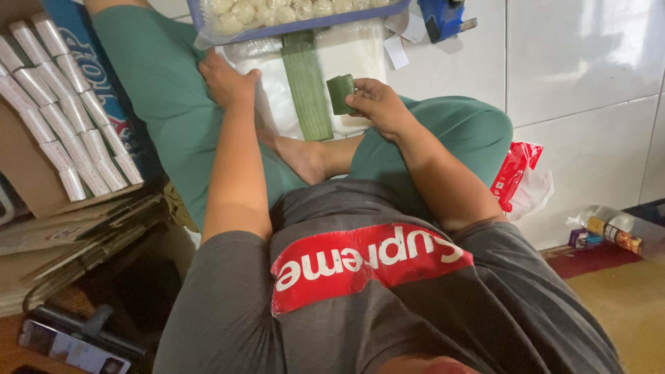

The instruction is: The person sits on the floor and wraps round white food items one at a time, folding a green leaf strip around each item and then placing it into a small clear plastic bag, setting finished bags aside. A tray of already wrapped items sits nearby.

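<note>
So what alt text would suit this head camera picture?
Seated cross-legged on white floor tiles, a person holds a small green leaf-wrapped parcel in the right hand, while the left hand rests on clear plastic sheeting beside stacked green leaf strips.

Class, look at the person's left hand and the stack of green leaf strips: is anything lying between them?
Nothing visible does. The left hand rests on the clear plastic sheet, and only bare sheet separates it from the stack of green leaf strips. The right hand holds a folded green leaf on the stack's far side.
</note>
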`<state>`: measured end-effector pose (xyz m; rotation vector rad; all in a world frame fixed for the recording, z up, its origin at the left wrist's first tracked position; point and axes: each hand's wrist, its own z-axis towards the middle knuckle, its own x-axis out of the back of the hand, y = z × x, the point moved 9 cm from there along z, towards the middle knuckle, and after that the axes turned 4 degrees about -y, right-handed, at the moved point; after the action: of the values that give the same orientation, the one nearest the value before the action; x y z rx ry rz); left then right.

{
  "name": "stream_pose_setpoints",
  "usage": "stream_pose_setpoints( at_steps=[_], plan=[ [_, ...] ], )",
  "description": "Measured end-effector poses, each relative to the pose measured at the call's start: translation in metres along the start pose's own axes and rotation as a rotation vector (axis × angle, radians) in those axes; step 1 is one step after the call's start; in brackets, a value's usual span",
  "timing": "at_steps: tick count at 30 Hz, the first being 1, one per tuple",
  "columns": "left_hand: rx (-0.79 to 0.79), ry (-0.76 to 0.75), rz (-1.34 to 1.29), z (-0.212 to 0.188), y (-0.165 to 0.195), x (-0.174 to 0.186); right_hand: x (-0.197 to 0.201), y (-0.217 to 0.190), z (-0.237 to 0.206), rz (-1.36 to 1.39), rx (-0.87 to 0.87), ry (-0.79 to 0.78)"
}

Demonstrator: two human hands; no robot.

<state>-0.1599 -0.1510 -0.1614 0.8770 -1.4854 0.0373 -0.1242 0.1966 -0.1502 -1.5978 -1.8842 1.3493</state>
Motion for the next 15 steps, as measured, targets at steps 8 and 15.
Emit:
stream_pose_setpoints(
  at_steps=[8, 15],
  plan=[
    [0.086, 0.004, -0.337, 0.004, -0.025, -0.021, -0.006, 0.006, 0.009, 0.003, 0.022, -0.028],
    [-0.018, 0.021, -0.426, -0.007, -0.015, -0.015, -0.008, 0.006, 0.008, -0.020, -0.023, -0.007]
  ],
)
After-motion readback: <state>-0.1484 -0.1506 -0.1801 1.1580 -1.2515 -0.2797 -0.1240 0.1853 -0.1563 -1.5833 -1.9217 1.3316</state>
